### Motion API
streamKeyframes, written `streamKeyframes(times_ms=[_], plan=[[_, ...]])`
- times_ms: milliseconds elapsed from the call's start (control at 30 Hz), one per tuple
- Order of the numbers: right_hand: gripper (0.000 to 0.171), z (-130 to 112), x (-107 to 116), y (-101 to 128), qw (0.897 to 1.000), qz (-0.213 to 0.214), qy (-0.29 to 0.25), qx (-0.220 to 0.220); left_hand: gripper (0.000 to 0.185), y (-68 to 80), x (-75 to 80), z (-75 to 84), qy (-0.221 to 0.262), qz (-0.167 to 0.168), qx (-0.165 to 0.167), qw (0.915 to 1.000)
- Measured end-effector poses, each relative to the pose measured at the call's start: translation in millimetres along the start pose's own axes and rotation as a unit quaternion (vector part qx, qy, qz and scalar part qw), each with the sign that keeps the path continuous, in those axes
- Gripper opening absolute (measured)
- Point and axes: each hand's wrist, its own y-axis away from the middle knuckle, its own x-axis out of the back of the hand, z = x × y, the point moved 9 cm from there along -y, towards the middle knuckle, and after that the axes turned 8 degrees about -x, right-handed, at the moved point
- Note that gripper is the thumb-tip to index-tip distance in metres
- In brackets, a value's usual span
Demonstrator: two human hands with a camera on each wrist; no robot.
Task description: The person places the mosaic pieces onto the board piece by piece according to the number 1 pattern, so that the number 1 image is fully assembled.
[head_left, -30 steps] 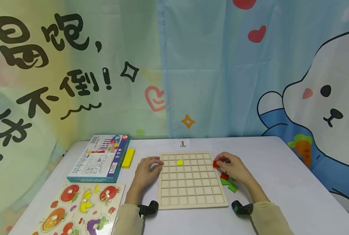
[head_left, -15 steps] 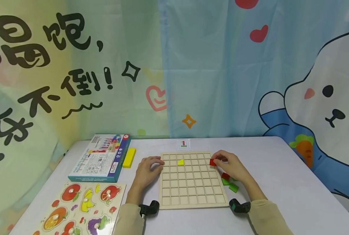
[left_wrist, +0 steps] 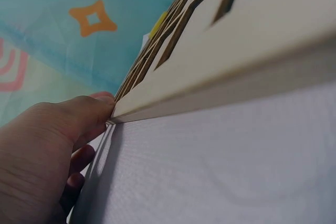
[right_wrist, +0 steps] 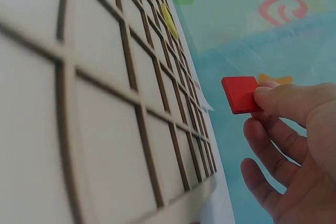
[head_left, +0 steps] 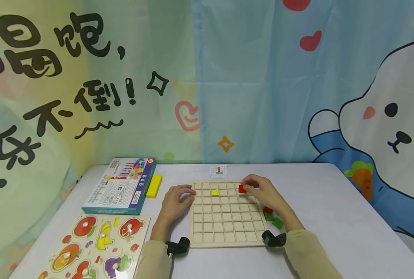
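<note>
The right hand (head_left: 264, 193) pinches a small red square tile (head_left: 242, 189) between thumb and fingers and holds it just above the top rows of the wooden grid board (head_left: 227, 228), a few squares to the right of the yellow piece (head_left: 215, 192) that sits in the board. The left hand (head_left: 176, 201) rests with curled fingers against the board's left edge, near its top corner. More red and green pieces (head_left: 273, 217) lie on the table (head_left: 332, 217) just beside the board's right edge.
</note>
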Motion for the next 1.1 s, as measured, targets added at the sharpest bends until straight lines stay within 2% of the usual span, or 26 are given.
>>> streamKeyframes(times_ms=[467, 767, 1100], plan=[[0.014, -8, -25, -15, 1.000, -0.024, -0.014, -0.007, 0.012, 0.2, -1.7, -2.9, 0.010, -0.012, 0.022, 0.9996], [0.013, -14, -42, -26, 0.999, -0.043, -0.028, 0.004, 0.011, -1.6, 0.9, -2.4, 0.010, -0.004, 0.016, 0.9998], [0.012, -14, -53, -35, 0.999, -0.032, 0.001, -0.014, 0.011, -1.9, 0.7, -2.3, 0.010, -0.009, 0.016, 0.9998]])
